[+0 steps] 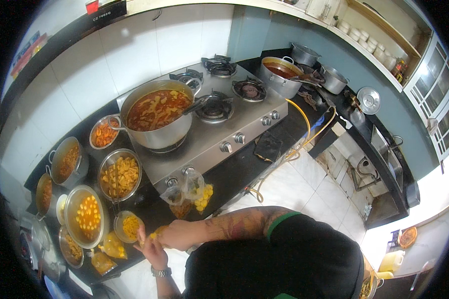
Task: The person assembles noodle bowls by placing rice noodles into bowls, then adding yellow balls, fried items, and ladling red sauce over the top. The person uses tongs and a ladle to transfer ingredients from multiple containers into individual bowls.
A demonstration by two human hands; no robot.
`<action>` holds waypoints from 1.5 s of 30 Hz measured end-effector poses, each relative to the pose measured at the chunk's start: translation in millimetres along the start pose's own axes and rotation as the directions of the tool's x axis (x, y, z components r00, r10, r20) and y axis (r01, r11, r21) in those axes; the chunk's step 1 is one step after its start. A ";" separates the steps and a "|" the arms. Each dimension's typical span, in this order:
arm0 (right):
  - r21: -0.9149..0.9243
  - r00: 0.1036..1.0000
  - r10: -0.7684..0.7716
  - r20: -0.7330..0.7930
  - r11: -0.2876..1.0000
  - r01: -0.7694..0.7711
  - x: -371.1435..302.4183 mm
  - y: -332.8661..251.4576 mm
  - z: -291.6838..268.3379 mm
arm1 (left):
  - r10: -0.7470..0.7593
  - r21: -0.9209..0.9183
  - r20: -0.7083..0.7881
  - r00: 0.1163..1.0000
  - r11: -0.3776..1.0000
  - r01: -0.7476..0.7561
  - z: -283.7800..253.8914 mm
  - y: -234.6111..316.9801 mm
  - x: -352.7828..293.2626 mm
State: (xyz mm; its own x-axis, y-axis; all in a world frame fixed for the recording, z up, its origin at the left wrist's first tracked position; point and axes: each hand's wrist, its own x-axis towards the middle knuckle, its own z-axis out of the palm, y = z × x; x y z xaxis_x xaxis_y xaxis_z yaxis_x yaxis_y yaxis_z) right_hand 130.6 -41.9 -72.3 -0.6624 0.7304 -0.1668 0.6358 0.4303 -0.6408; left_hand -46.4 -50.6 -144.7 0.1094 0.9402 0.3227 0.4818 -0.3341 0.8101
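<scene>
My left hand (153, 253) and my right hand (180, 235) meet in front of the counter's near edge, fingers closed together. A small yellowish thing shows between them; my fingers cover most of it, and I cannot make out what it is. Just beyond my left hand is a small round container (131, 225) of yellow food. Two clear plastic bags of yellow-orange food, one bag (113, 246) and another bag (102, 262), lie to its left. Near the stove's front corner are a plastic bag of yellow pieces (203, 198) and a bag with darker contents (180, 208).
A large pot of red-brown stew (154, 112) stands on the steel gas stove (209, 144). Left of it are a basin of yellow pieces (120, 175), a bowl of eggs in sauce (87, 215) and an orange-filled bowl (104, 133). Another stew pot (282, 82) stands back right. A yellow hose (304, 144) hangs right.
</scene>
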 end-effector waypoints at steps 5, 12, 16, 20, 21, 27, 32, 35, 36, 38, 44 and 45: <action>0.763 0.948 0.179 0.262 0.563 -0.317 16.9 30.3 8.1 | -0.120 -0.347 -0.196 0.973 0.937 0.045 23.8 -10.0 -13.4; 0.620 0.987 0.104 0.125 0.768 -0.160 20.5 14.4 3.1 | 0.255 0.482 0.037 0.966 0.842 -0.241 6.9 -30.4 6.2; 0.064 0.996 0.017 -0.090 0.998 -0.012 14.8 -12.8 -2.7 | 0.195 0.273 0.138 0.971 0.935 -0.227 3.8 -40.0 35.5; 0.211 0.996 0.066 -0.055 0.976 -0.053 7.2 -8.5 -2.3 | 0.170 0.407 0.181 0.969 0.884 -0.231 1.2 -52.2 39.4; 0.190 0.995 0.091 -0.041 0.978 -0.082 4.2 -4.5 -0.7 | 0.155 0.486 0.159 0.975 0.848 -0.214 0.3 -55.2 37.0; 0.194 0.948 0.235 0.213 0.941 -0.277 -36.4 28.3 -1.2 | 0.070 0.706 -0.071 0.995 0.708 0.001 5.4 -46.7 8.3; 0.323 0.922 0.354 0.159 0.863 -0.387 -77.8 55.9 -3.1 | -0.447 -0.402 0.356 0.821 0.720 0.566 64.6 -13.1 -7.0; 0.390 0.898 0.423 0.124 0.811 -0.436 -101.5 72.7 -1.5 | -0.526 -0.695 0.670 0.524 -0.196 0.692 116.8 -20.2 19.6; 0.401 0.897 0.429 0.108 0.807 -0.434 -109.3 78.4 -1.5 | -0.503 -0.739 0.654 0.565 -0.266 0.618 131.3 -24.6 29.3; 0.409 0.895 0.440 0.081 0.804 -0.432 -127.3 87.9 -0.8 | -0.550 -0.805 0.586 0.595 -0.317 0.501 153.4 -29.9 36.9; 0.417 0.893 0.438 0.106 0.795 -0.440 -174.7 116.8 -7.2 | -0.602 -0.865 0.492 0.629 -0.421 0.274 173.9 -23.0 31.3; 0.414 0.907 0.407 0.107 0.811 -0.413 -179.7 121.6 -8.7 | -0.626 -0.883 0.460 0.629 -0.398 0.249 176.1 -19.1 28.0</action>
State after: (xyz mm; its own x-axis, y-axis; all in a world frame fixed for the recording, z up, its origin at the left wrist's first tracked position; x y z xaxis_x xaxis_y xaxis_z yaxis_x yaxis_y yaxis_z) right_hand 330.5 -116.2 -113.7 -0.3847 0.7809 -0.4922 0.6250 -0.1720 -0.7614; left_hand 100.6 -6.1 -237.4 0.1676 0.8317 -0.5293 -0.9320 0.3086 0.1898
